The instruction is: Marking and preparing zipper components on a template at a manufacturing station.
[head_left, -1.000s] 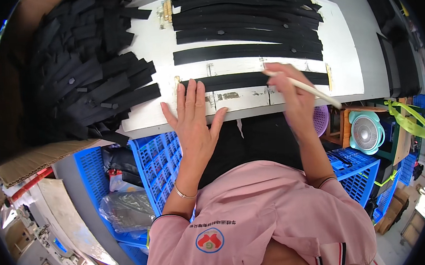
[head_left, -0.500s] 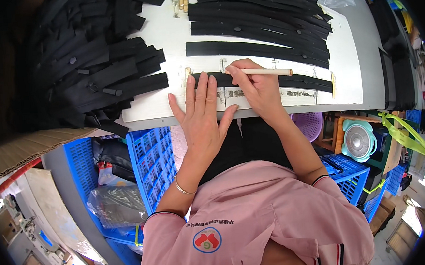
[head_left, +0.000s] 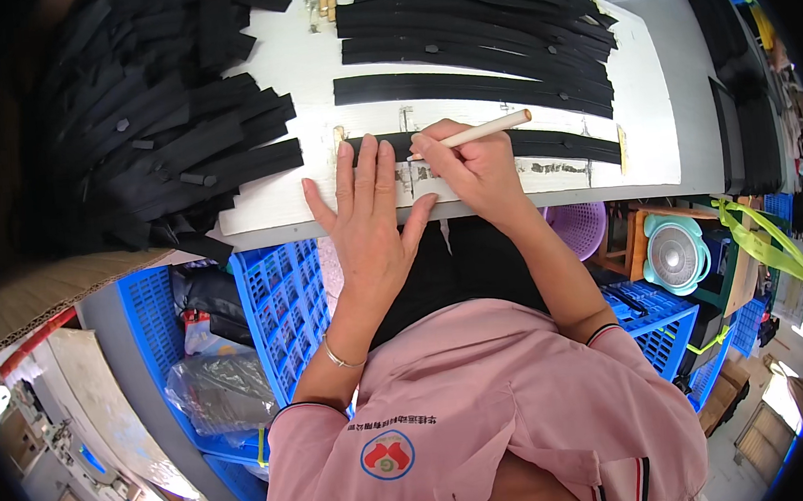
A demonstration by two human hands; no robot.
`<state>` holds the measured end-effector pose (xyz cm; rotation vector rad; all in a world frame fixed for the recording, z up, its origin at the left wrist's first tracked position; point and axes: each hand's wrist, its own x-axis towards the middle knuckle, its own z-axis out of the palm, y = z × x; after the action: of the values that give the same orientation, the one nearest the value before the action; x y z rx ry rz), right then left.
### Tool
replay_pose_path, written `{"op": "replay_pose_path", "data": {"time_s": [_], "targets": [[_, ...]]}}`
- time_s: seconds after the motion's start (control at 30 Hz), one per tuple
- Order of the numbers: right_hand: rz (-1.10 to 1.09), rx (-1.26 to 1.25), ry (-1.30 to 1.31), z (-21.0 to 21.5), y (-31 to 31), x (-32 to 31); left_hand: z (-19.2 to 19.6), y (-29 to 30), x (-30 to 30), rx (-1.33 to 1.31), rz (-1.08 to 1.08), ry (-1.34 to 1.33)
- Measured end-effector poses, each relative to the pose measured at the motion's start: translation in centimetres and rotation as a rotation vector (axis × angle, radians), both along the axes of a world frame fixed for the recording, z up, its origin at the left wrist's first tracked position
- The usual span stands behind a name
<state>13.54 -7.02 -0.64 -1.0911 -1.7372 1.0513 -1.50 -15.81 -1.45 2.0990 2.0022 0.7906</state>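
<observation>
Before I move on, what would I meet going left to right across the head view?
Heap of black strips, left hand, right hand holding a white pencil, purple perforated basket, turquoise-framed fan.

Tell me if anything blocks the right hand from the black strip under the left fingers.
Nothing visible does: the right hand holds the white pencil with its tip by the near edge of the black strip. The left hand covers part of the strip's left end, beside the tip.
</observation>
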Motion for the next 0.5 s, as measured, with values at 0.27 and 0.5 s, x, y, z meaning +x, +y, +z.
{"op": "replay_pose_path", "data": {"time_s": [0.27,0.5], "targets": [[-0.005,-0.077,0.065,1.7,-0.5,1.7,0.0,-0.1,-0.2,-0.044,-0.007,0.034],[-0.329,0.000,0.004,1.5,0.3,8.1,0.1,-0.2,-0.1,-0.053,-0.001,0.055]]}}
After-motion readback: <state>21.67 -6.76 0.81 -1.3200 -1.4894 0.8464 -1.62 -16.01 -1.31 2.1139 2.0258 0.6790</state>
